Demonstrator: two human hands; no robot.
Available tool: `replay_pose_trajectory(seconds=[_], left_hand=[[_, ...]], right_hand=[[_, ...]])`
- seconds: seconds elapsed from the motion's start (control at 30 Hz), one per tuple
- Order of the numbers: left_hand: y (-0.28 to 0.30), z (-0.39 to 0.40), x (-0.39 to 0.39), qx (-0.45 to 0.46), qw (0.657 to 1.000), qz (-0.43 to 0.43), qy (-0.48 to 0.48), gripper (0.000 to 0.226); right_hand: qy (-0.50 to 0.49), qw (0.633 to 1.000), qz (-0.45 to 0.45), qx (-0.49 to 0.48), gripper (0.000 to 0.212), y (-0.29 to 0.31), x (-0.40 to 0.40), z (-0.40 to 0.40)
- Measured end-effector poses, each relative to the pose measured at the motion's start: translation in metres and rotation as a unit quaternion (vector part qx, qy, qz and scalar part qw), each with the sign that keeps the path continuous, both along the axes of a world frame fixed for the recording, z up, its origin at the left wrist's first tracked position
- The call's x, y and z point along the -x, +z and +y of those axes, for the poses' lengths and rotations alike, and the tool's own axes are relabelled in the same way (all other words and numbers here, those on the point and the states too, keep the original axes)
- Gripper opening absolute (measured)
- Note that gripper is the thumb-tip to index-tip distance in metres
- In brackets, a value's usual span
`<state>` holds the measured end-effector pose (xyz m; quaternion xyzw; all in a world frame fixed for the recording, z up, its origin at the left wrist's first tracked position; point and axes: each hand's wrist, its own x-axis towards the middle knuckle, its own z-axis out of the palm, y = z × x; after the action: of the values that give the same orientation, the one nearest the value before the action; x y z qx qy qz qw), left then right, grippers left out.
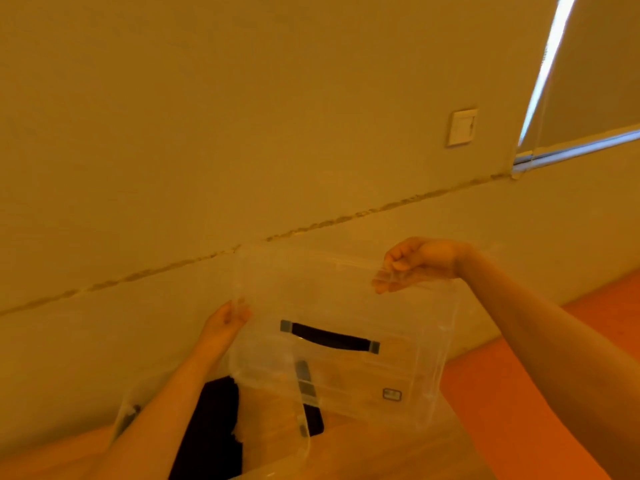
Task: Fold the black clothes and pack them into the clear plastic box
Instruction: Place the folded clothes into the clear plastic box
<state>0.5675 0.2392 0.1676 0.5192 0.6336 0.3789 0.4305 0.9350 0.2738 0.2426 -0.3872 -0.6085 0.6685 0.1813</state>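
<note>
- Two bare hands hold a clear plastic lid (pixel 346 306) up in the air, tilted toward the camera, in front of a plain wall (pixel 242 116).
- Left hand (pixel 225 322) sits at the lid's 9 o'clock edge — its fingers lie against the rim, only loosely bent, and how far they wrap round it is blurred behind the plastic.
- Right hand (pixel 415 263) is at the lid's 1 o'clock corner, fingers curled down over the top edge and thumb beneath, pinching the rim.
- A black carry handle (pixel 329 337) with grey end pieces runs across the lid's middle, slanting down toward 4 o'clock; a small dark-framed label (pixel 391 394) sits near the lid's 5 o'clock corner.
- Below the lid, at 6 o'clock in the view, stands the clear plastic box (pixel 304 441), open at the top, with a grey latch (pixel 131 414) on its 9 o'clock side.
- Black clothes (pixel 214 427) lie inside the box, partly hidden by the left forearm — a second dark patch shows through the lid toward 5 o'clock.
- On the wall at 1 o'clock is a white switch plate (pixel 462 127), and beside it at 2 o'clock a window (pixel 588 81) with its blind drawn down.
</note>
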Motion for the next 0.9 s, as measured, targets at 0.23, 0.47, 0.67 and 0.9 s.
replay_pose_trajectory(seconds=[0.23, 0.47, 0.67, 0.9], left_hand=[[-0.018, -0.044, 0.066, -0.007, 0.984, 0.155, 0.085, 0.014], [-0.049, -0.084, 0.146, 0.076, 0.945, 0.245, 0.201, 0.026], [-0.077, -0.097, 0.197, 0.154, 0.93, 0.237, 0.236, 0.026], [-0.119, -0.085, 0.204, 0.141, 0.929, 0.254, 0.23, 0.036]], right_hand=[[0.004, 0.993, -0.11, -0.034, 0.08, -0.02, 0.066, 0.026], [-0.111, 0.948, -0.23, -0.188, 0.061, -0.097, 0.169, 0.006], [-0.222, 0.919, -0.274, -0.175, 0.062, -0.201, 0.241, -0.026], [-0.24, 0.864, -0.393, -0.204, 0.056, -0.244, 0.26, -0.041]])
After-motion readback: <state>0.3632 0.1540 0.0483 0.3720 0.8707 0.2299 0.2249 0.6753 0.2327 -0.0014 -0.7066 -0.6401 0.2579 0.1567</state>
